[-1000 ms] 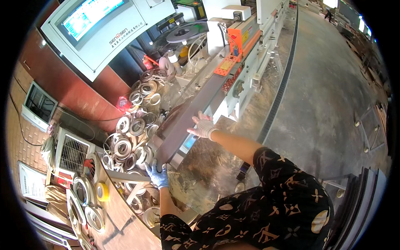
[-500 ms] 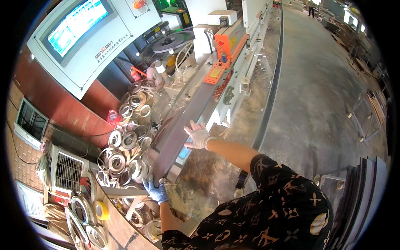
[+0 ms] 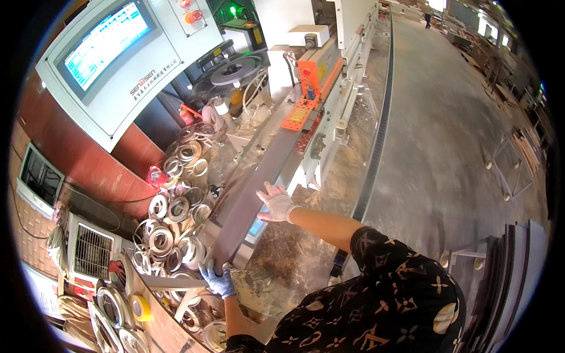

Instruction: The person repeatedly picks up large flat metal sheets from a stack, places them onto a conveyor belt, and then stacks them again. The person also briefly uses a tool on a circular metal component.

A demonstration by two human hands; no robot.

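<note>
A long, narrow grey-brown board (image 3: 249, 197) lies along the infeed of a white woodworking machine (image 3: 276, 76), its far end reaching toward an orange guard plate (image 3: 299, 115). At the board's near end is my left hand (image 3: 219, 281) in a bluish glove, fingers and thumb set about that end. My right hand (image 3: 278, 204), in a pale glove, rests farther up at the board's right edge. Its fingers are spread and its palm leans over the edge. Part of a small lit screen (image 3: 256, 226) shows just below the right hand.
Many rolls of edge-banding tape (image 3: 160, 240) are heaped left of the machine. A control panel (image 3: 109, 53) with a lit screen hangs above them. A wooden table (image 3: 162, 320) with a yellow tape roll (image 3: 140, 307) stands near left. Dark panels (image 3: 509, 282) stand upright at right.
The whole view has shifted slightly, so the machine, board and hands appear a little lower. Both hands keep their places on the board, with no clear movement along the machine.
</note>
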